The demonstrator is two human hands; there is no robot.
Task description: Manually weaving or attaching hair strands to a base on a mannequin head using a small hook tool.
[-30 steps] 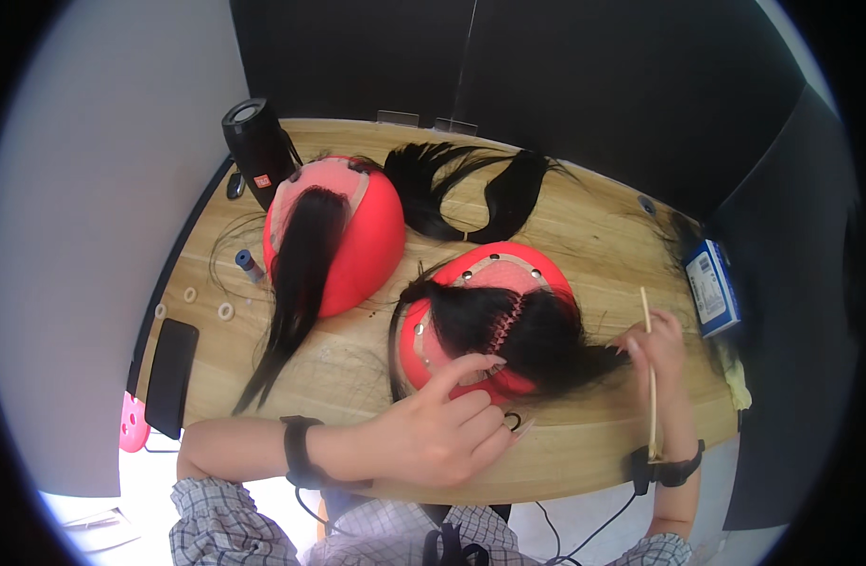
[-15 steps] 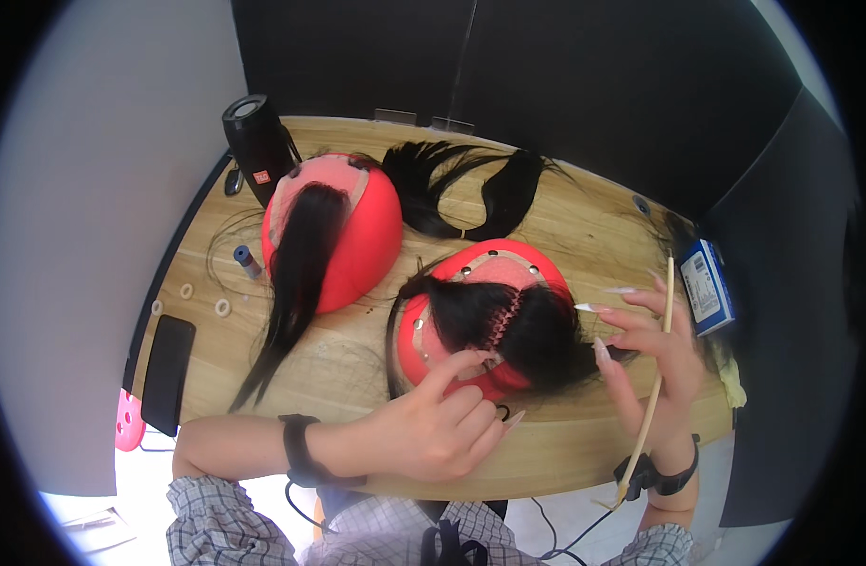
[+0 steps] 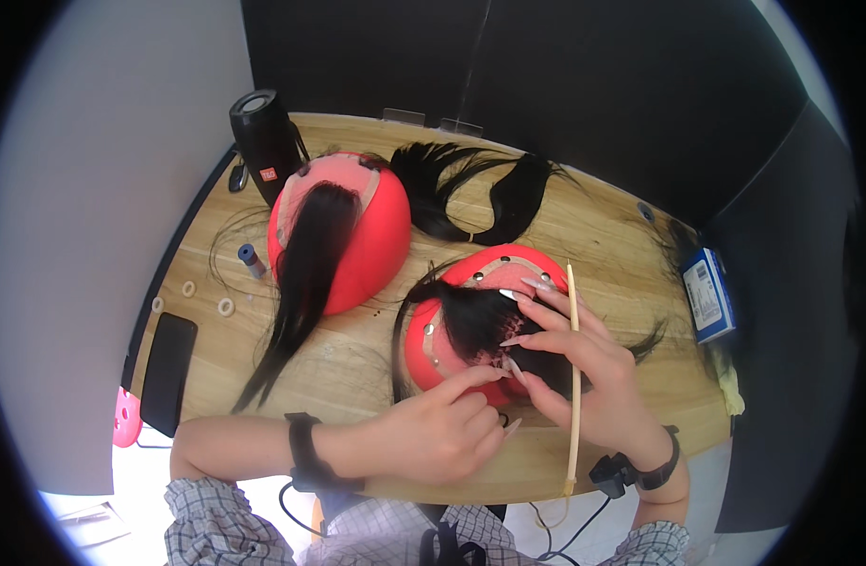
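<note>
On the near right part of the table sits a red dome-shaped wig block (image 3: 420,347) with a lace wig cap (image 3: 497,275) pinned over it. Black hair (image 3: 472,321) on the cap parts along a pinkish line. My left hand (image 3: 447,432) is closed at the near end of that parting, its index fingertip touching the cap; whatever it pinches is too small to see. My right hand (image 3: 593,382) bends over the hair, thumb and forefinger tips close together beside the left fingertip. A thin wooden stick (image 3: 573,434) is held upright across its fingers.
Left of it stands another red wig block (image 3: 381,250) with a black hair strand (image 3: 315,241). A hair bundle (image 3: 522,203) lies behind. Around the edges are a black speaker (image 3: 263,141), a black phone (image 3: 168,373), small rings (image 3: 226,307), a blue tube (image 3: 251,259) and a blue-white box (image 3: 708,294).
My right hand has moved left from beside the wig block onto the hair, bringing the stick along, and its fingers have drawn together. My left hand has stayed nearly in place.
</note>
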